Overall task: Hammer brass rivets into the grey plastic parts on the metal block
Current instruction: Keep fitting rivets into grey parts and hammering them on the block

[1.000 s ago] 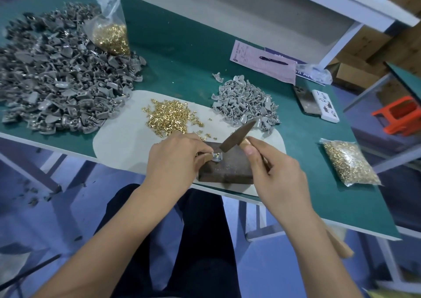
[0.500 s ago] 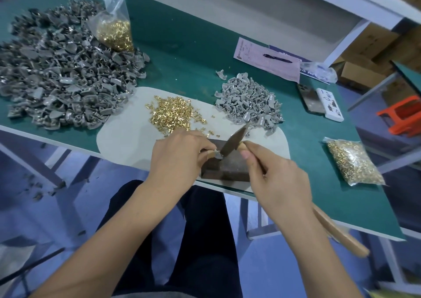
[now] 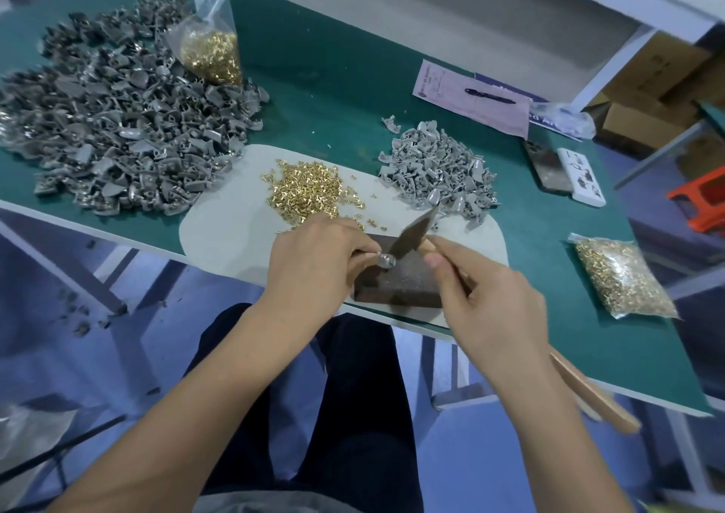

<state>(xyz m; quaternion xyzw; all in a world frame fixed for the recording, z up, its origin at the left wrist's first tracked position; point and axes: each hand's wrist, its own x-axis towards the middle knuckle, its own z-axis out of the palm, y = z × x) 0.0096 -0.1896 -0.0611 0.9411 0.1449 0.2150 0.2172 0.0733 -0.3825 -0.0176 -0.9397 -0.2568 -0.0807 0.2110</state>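
Grey plastic part (image 3: 385, 260) pinched by left hand (image 3: 314, 265) on dark metal block (image 3: 408, 277); right hand (image 3: 486, 304) grips hammer (image 3: 416, 230).

Open green counter (image 3: 333, 81) lies between the large grey parts pile (image 3: 117, 132) at left and the smaller parts pile (image 3: 439, 167) at right. Loose brass rivets (image 3: 310, 195) cover the pale mat (image 3: 219, 234) just beyond the metal block (image 3: 408, 281), which both hands crowd. To the right, bare counter separates the block from a bagged rivet pack (image 3: 623, 277); a phone (image 3: 547, 167) and white box (image 3: 584, 177) lie farther back.
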